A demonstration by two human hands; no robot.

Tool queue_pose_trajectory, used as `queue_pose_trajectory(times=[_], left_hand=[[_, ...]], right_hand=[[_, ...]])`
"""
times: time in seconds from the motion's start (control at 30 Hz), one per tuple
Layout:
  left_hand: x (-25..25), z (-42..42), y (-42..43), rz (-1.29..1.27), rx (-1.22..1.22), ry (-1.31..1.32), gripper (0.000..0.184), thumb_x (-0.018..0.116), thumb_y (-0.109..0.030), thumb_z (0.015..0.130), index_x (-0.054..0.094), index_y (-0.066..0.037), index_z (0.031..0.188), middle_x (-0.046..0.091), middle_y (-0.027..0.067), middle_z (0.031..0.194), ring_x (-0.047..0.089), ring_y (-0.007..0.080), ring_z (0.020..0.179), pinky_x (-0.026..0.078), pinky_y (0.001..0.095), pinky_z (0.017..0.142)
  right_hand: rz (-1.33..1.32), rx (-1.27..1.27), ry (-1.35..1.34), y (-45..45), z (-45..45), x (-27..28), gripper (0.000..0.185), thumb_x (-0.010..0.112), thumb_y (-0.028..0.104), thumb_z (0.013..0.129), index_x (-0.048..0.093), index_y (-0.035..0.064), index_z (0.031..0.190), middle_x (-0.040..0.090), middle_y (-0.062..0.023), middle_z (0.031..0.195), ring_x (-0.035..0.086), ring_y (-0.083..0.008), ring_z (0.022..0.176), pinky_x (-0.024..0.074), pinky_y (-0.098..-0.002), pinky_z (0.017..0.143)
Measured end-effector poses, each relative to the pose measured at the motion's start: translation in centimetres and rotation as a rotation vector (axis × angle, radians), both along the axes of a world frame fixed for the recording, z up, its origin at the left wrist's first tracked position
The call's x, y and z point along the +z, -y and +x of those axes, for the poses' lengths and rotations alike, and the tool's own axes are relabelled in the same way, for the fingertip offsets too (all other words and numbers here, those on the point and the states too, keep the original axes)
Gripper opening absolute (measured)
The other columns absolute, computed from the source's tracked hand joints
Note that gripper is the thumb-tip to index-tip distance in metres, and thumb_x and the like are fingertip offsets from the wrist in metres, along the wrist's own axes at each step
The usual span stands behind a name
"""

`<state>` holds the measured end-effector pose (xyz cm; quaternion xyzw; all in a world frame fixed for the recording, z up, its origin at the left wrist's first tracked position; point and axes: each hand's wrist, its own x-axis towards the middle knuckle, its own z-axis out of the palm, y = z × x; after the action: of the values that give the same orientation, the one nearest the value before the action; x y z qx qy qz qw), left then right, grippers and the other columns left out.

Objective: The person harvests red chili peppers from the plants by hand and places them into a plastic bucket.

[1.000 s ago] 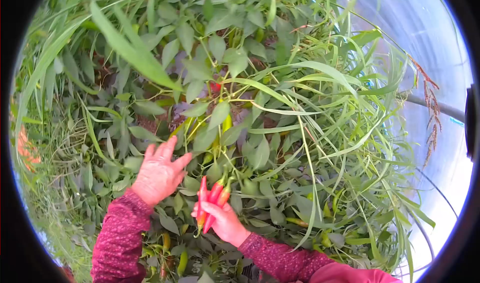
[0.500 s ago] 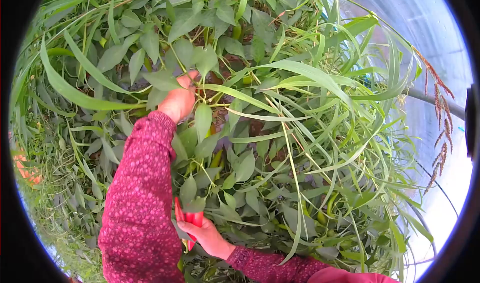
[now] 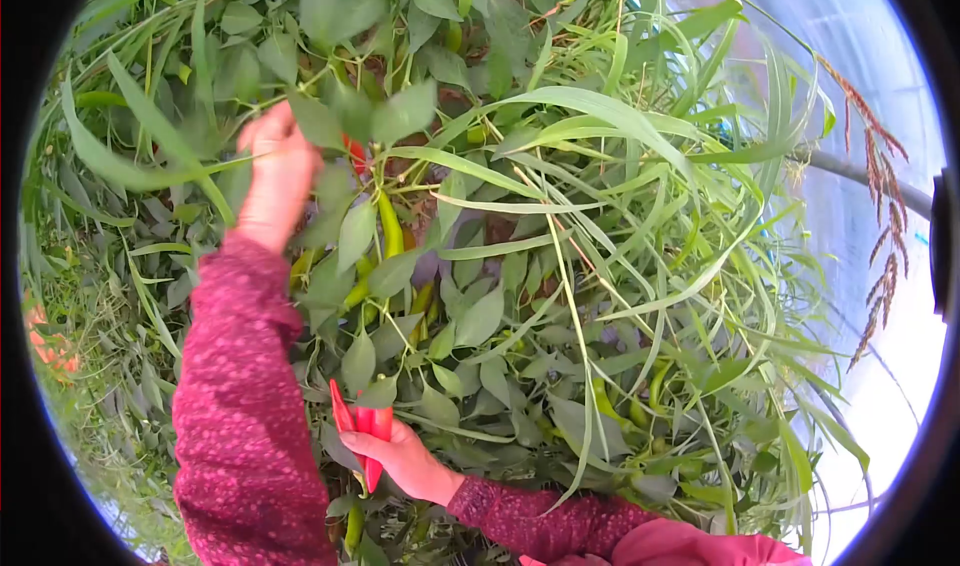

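My left hand (image 3: 278, 171) reaches into the pepper foliage at the upper left, below a broad leaf (image 3: 318, 121). Its fingers are blurred and partly behind leaves, so what they hold, if anything, is unclear. Just right of it a red chili pepper (image 3: 355, 154) shows between leaves, with a green chili pepper (image 3: 390, 226) hanging lower. At the bottom centre my right hand (image 3: 405, 461) is closed around several picked red chili peppers (image 3: 376, 428), their ends sticking out past the fingers.
Long grass blades (image 3: 600, 116) arch over the plants on the right. More green chili peppers (image 3: 605, 406) hang lower right. Beyond them are clear plastic sheeting (image 3: 840, 56), a grey pipe (image 3: 870, 181) and a drooping reddish seed head (image 3: 880, 236). Something orange (image 3: 50, 341) lies far left.
My left hand has moved left and slightly up from the stem, and leaves around it have shifted. The red chili and green chili there now show. My right hand still holds its peppers.
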<state>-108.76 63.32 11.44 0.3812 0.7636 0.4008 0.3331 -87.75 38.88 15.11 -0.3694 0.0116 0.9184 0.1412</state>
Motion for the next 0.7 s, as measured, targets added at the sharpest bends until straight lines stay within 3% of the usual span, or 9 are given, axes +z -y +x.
queue_pose_trajectory(times=[0.03, 0.1, 0.17, 0.23, 0.3, 0.37, 0.47, 0.53, 0.7], left_hand=[[3.0, 1.0, 1.0, 0.017, 0.112, 0.263, 0.012, 0.057, -0.013, 0.089, 0.062, -0.004, 0.096, 0.058, -0.0005, 0.071, 0.05, 0.0072, 0.059, 0.04, 0.0214, 0.051], [7.6, 1.3, 3.3, 0.098, -0.057, 0.072, 0.017, 0.056, -0.013, 0.09, 0.062, 0.001, 0.099, 0.054, -0.0012, 0.07, 0.048, 0.007, 0.059, 0.039, 0.0223, 0.053], [10.8, 1.7, 6.2, 0.115, -0.034, -0.117, 0.02, 0.055, -0.012, 0.091, 0.061, 0.003, 0.103, 0.052, -0.0001, 0.072, 0.045, 0.0065, 0.06, 0.037, 0.0208, 0.057], [14.1, 2.6, 9.6, 0.127, -0.147, -0.305, 0.011, 0.053, -0.005, 0.09, 0.061, 0.001, 0.096, 0.053, 0.0012, 0.076, 0.045, 0.0057, 0.062, 0.037, 0.022, 0.059], [15.4, 2.5, 13.4, 0.322, -0.417, -0.723, 0.014, 0.063, 0.004, 0.078, 0.061, -0.004, 0.089, 0.056, 0.0086, 0.078, 0.054, 0.0194, 0.067, 0.043, 0.0275, 0.056], [17.2, 4.1, 17.8, 0.175, -0.552, -0.817, 0.024, 0.068, 0.002, 0.067, 0.063, -0.008, 0.089, 0.055, 0.0068, 0.076, 0.056, 0.0234, 0.066, 0.046, 0.0358, 0.054], [18.4, 5.4, 22.0, 0.169, -0.821, -0.772, 0.029, 0.066, -0.006, 0.066, 0.065, -0.005, 0.095, 0.053, 0.0051, 0.078, 0.06, 0.0213, 0.07, 0.052, 0.0328, 0.06], [18.5, 6.0, 24.0, 0.129, -1.027, -0.819, 0.028, 0.063, -0.013, 0.069, 0.064, -0.004, 0.095, 0.056, 0.0066, 0.086, 0.059, 0.0208, 0.083, 0.052, 0.0344, 0.075], [18.9, 6.8, 27.0, -0.003, -1.123, -0.678, 0.031, 0.058, -0.018, 0.067, 0.063, -0.002, 0.093, 0.057, 0.0088, 0.092, 0.056, 0.0258, 0.095, 0.046, 0.0382, 0.092]], right_hand=[[-0.002, 0.029, -0.034, -0.3, -0.2, 0.0, 0.02, 0.06, 0.018, 0.091, 0.058, 0.0091, 0.109, 0.058, 0.0044, 0.087, 0.055, -0.0048, 0.079, 0.0443, -0.0223, 0.069], [-0.079, -0.033, -0.133, -0.7, -0.4, 0.2, 0.022, 0.06, 0.018, 0.091, 0.057, 0.0083, 0.111, 0.058, 0.003, 0.088, 0.057, -0.0075, 0.08, 0.0461, -0.0245, 0.072], [-0.16, -0.102, -0.224, -0.8, -0.3, 0.5, 0.025, 0.06, 0.018, 0.091, 0.055, 0.0075, 0.113, 0.059, 0.0016, 0.088, 0.058, -0.0101, 0.081, 0.048, -0.0268, 0.075], [-0.228, -0.059, -0.315, -1.4, 0.0, 0.4, 0.028, 0.058, 0.017, 0.091, 0.052, 0.0063, 0.116, 0.061, -0.0036, 0.097, 0.061, -0.018, 0.094, 0.0498, -0.0319, 0.083], [-0.268, -0.095, -0.402, -1.4, 0.2, 0.4, 0.028, 0.057, 0.016, 0.091, 0.052, 0.0062, 0.117, 0.06, -0.0069, 0.105, 0.06, -0.0206, 0.102, 0.0497, -0.0326, 0.086], [-0.352, -0.176, -0.586, -1.2, 0.4, 0.1, 0.028, 0.052, 0.016, 0.093, 0.051, 0.0056, 0.118, 0.051, -0.017, 0.129, 0.049, -0.0277, 0.123, 0.0456, -0.0387, 0.096], [-0.47, -0.294, -0.719, -1.3, 0.4, 1.2, 0.029, 0.049, 0.018, 0.094, 0.05, 0.0047, 0.119, 0.045, -0.0211, 0.136, 0.046, -0.0289, 0.125, 0.0393, -0.0429, 0.103], [-0.374, -0.23, -0.63, -1.3, 0.0, 1.5, 0.038, 0.052, 0.025, 0.092, 0.049, 0.004, 0.123, 0.041, -0.0252, 0.138, 0.043, -0.0332, 0.127, 0.0285, -0.0478, 0.11], [-0.322, -0.222, -0.645, 0.0, 0.3, 0.6, 0.041, 0.054, 0.024, 0.089, 0.049, 0.0063, 0.125, 0.04, -0.0279, 0.137, 0.04, -0.0422, 0.128, 0.027, -0.0511, 0.11]])
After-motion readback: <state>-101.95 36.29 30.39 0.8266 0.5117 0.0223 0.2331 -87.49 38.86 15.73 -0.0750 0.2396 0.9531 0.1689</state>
